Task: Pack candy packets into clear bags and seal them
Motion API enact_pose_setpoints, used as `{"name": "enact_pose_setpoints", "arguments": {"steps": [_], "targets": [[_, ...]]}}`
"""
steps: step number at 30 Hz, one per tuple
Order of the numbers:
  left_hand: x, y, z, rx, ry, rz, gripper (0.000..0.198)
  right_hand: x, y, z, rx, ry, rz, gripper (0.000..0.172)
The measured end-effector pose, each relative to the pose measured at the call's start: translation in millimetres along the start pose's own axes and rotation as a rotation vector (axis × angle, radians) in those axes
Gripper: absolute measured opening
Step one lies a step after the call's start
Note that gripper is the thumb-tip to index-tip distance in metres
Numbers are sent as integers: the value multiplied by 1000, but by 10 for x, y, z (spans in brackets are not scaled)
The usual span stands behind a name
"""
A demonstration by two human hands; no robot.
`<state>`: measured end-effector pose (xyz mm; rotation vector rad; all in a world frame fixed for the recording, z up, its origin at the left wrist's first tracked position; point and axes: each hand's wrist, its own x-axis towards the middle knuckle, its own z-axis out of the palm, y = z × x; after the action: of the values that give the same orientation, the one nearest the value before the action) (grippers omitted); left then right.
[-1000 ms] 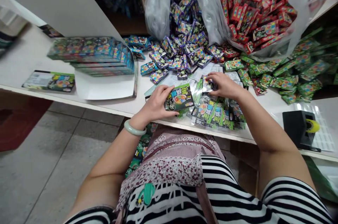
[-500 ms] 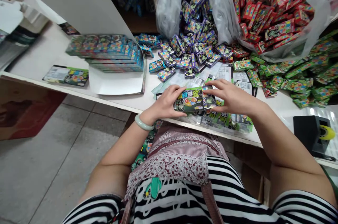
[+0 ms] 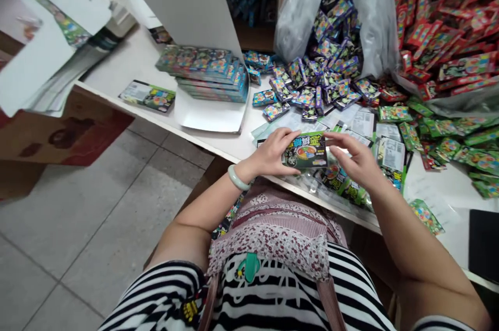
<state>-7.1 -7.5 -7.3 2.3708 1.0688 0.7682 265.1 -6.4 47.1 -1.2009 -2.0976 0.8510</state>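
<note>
A green and black printed packet (image 3: 305, 150) is held above the front edge of the white table (image 3: 136, 66). My left hand (image 3: 273, 154) grips its left end, thumb underneath and fingers over the top. My right hand (image 3: 356, 158) pinches its right end. Under the hands lies a heap of flat green packets in clear wrap (image 3: 343, 185). A pale green bangle (image 3: 237, 179) sits on my left wrist.
A stack of blue-edged packets (image 3: 206, 71) lies on a white sheet, a single flat packet (image 3: 147, 95) to its left. Behind are a bag of purple boxes (image 3: 331, 24), a bag of red boxes (image 3: 448, 14) and loose green boxes (image 3: 460, 138). A cardboard box (image 3: 58, 133) stands at left.
My right hand left the heap of packets and came over to take the right end of the packet that my left hand holds. The view swung to the left.
</note>
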Motion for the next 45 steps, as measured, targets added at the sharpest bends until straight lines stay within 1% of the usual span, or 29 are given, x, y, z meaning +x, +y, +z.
{"name": "enact_pose_setpoints", "arguments": {"steps": [2,3,4,5,7,9,10,13,15,16,18,20,21,22,24,26,28,29,30,31,33,34,35,36,38,40,41,43,45], "targets": [[-39,-20,-57,-3,31,-6,106,170,64,-9,58,162,79,28],[-61,-24,-90,-13,45,-3,106,304,88,-1,58,226,90,25],[-85,-21,-124,-31,57,9,105,469,97,26,36,255,75,23],[-108,-10,-155,-57,67,28,105,661,89,77,-5,240,34,22],[-155,28,-213,-115,85,67,106,1096,23,256,-123,106,-95,22],[-213,70,-272,-157,111,79,109,1536,-73,506,-263,-53,-225,24],[-248,84,-305,-168,127,79,110,1737,-115,640,-334,-101,-265,25],[-377,90,-410,-175,191,73,112,2217,-171,995,-559,-142,-321,27],[-457,65,-460,-176,228,67,112,2435,-166,1152,-690,-197,-299,28],[-487,48,-472,-177,240,63,112,2519,-163,1202,-741,-255,-258,29],[-525,10,-472,-181,246,53,113,2640,-168,1244,-801,-384,-151,35],[-537,-27,-454,-184,246,41,116,2693,-183,1220,-789,-435,-67,35],[-538,-42,-444,-185,247,34,116,2691,-186,1187,-758,-415,-51,32],[-539,-54,-438,-186,249,31,117,2669,-183,1144,-711,-363,-45,28],[-549,-68,-442,-181,257,30,115,2564,-152,1029,-570,-221,-49,21],[-572,-71,-465,-170,256,26,113,2381,-95,877,-368,-114,-44,20],[-605,-69,-498,-154,253,11,111,2121,-40,687,-174,-74,-10,23],[-621,-69,-513,-141,252,-1,110,1965,-21,579,-131,-54,3,24],[-633,-72,-525,-124,255,-16,108,1795,-12,468,-147,-22,1,25],[-639,-78,-533,-103,263,-34,107,1615,-12,360,-224,23,-18,24],[-627,-96,-529,-60,287,-66,103,1248,-30,176,-500,98,-77,21],[-607,-107,-518,-41,296,-78,101,1073,-43,112,-649,101,-88,19],[-580,-116,-499,-25,299,-87,100,910,-53,69,-777,71,-76,18],[-548,-123,-476,-14,289,-90,99,763,-56,42,-871,15,-49,17],[-483,-127,-420,0,245,-87,99,532,-30,9,-944,-137,5,17],[-435,-120,-368,11,197,-81,99,386,46,-53,-866,-277,27,27],[-420,-114,-347,17,179,-79,99,344,104,-107,-789,-315,34,36],[-405,-101,-321,32,156,-80,99,312,250,-245,-644,-321,49,50],[-394,-94,-304,48,137,-83,100,327,410,-367,-571,-312,56,64]]}}
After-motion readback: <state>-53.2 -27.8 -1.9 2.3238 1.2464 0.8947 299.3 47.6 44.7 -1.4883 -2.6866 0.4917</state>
